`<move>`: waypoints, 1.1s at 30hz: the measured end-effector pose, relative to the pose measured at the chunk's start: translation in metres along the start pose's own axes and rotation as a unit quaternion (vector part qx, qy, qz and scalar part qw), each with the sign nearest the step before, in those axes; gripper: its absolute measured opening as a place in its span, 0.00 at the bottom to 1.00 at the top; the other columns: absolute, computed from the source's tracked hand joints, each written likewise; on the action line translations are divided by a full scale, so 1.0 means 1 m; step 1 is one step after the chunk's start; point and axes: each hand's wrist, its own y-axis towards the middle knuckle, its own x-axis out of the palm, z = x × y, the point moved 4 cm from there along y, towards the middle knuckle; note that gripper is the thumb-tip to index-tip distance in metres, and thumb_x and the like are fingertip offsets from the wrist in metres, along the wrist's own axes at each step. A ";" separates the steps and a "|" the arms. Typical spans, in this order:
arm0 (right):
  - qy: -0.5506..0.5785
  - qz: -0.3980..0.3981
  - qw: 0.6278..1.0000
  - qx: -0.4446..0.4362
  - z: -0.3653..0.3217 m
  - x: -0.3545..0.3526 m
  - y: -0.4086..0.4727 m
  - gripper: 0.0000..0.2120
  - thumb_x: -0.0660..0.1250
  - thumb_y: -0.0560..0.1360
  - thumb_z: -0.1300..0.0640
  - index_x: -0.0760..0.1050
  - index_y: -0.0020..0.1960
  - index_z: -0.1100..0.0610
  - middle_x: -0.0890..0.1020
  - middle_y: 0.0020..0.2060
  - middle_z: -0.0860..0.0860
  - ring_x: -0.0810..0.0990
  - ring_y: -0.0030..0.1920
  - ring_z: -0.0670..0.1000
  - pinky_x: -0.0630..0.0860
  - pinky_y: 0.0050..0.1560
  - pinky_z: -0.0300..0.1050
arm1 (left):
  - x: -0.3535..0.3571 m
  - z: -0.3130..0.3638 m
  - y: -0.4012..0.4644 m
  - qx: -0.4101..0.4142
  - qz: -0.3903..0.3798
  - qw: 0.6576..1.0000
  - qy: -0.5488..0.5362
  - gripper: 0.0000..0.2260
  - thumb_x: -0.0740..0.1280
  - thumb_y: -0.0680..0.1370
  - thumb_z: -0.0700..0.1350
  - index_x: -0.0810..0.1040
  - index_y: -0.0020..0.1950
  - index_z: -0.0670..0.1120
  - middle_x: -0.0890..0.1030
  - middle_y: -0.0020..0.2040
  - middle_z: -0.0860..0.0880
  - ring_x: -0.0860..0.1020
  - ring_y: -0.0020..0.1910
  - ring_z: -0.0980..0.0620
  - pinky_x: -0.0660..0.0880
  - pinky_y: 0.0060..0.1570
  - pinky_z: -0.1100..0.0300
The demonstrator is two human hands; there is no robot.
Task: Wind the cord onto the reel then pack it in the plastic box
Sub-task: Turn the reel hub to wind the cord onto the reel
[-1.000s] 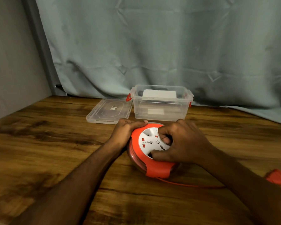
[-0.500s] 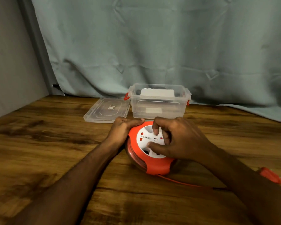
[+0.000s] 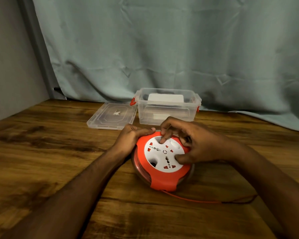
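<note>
The cord reel [image 3: 162, 159] is set flat on the desk [image 3: 41, 152], just in front of the open plastic box [image 3: 167, 107], with its white socket face turned upward so that its turning axis stands roughly upright. Its far-left rim is gripped by the left hand [image 3: 131, 137], thumb laid along the orange edge. The right hand [image 3: 188, 144] is curled over the white face from the right, one fingertip pressed into a recess at the far side and the thumb resting on the near-right part, so the winding turn is judged to fall to this hand. The loose orange cord [image 3: 197, 200] leaves the reel's near edge and trails rightward, passing under the right forearm; its end cannot be seen. How much cord remains unwound cannot be told. The lid [image 3: 110, 116] lies just left of the box.
</note>
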 end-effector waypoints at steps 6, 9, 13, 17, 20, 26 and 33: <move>0.028 -0.013 0.999 0.009 -0.001 0.002 0.001 0.29 0.81 0.68 0.59 0.69 0.59 0.40 0.79 0.60 0.42 0.84 0.57 0.50 0.86 0.41 0.44 | 0.002 0.002 -0.001 -0.012 -0.014 1.000 0.010 0.12 0.73 0.76 0.45 0.86 0.37 0.39 0.84 0.35 0.36 0.80 0.29 0.42 0.76 0.34 0.58; 0.041 -0.020 0.999 0.006 -0.003 0.003 0.003 0.27 0.82 0.67 0.60 0.69 0.55 0.43 0.81 0.60 0.43 0.85 0.57 0.50 0.86 0.40 0.46 | 0.004 0.004 -0.003 -0.015 -0.033 0.999 0.014 0.11 0.72 0.77 0.44 0.86 0.37 0.40 0.84 0.32 0.40 0.81 0.27 0.47 0.76 0.32 0.60; 0.039 -0.022 0.999 0.010 -0.006 0.002 0.003 0.28 0.83 0.64 0.61 0.69 0.51 0.46 0.83 0.56 0.44 0.85 0.54 0.45 0.86 0.38 0.44 | 0.008 0.007 -0.006 -0.023 -0.066 0.997 0.016 0.11 0.70 0.78 0.43 0.85 0.39 0.39 0.84 0.33 0.41 0.81 0.27 0.47 0.77 0.32 0.61; 0.020 -0.023 0.999 0.013 -0.011 0.002 0.002 0.30 0.86 0.62 0.58 0.67 0.51 0.49 0.84 0.51 0.48 0.83 0.48 0.36 0.82 0.36 0.37 | 0.008 0.006 -0.006 -0.028 -0.077 0.996 0.032 0.11 0.71 0.77 0.43 0.85 0.39 0.38 0.84 0.33 0.40 0.80 0.28 0.47 0.77 0.33 0.60; -0.002 -0.016 1.000 0.010 -0.013 0.006 0.002 0.30 0.86 0.60 0.55 0.67 0.48 0.48 0.82 0.46 0.47 0.81 0.40 0.33 0.76 0.30 0.36 | 0.007 0.004 -0.004 -0.025 -0.067 0.997 0.023 0.10 0.72 0.76 0.43 0.85 0.41 0.36 0.84 0.34 0.39 0.81 0.30 0.44 0.77 0.36 0.58; -0.051 0.024 0.998 -0.004 -0.013 0.011 0.003 0.29 0.85 0.60 0.49 0.65 0.44 0.45 0.82 0.42 0.45 0.79 0.37 0.34 0.74 0.30 0.35 | 0.003 0.002 -0.003 -0.026 -0.055 0.998 -0.003 0.20 0.75 0.73 0.47 0.82 0.48 0.27 0.83 0.45 0.27 0.81 0.39 0.36 0.77 0.44 0.50; -0.084 0.044 0.995 0.016 -0.009 0.009 0.003 0.27 0.84 0.59 0.45 0.69 0.44 0.49 0.81 0.39 0.42 0.79 0.40 0.34 0.76 0.29 0.38 | 0.001 0.000 -0.001 -0.028 -0.024 0.999 -0.015 0.16 0.74 0.75 0.44 0.82 0.43 0.29 0.83 0.39 0.30 0.80 0.33 0.41 0.77 0.38 0.55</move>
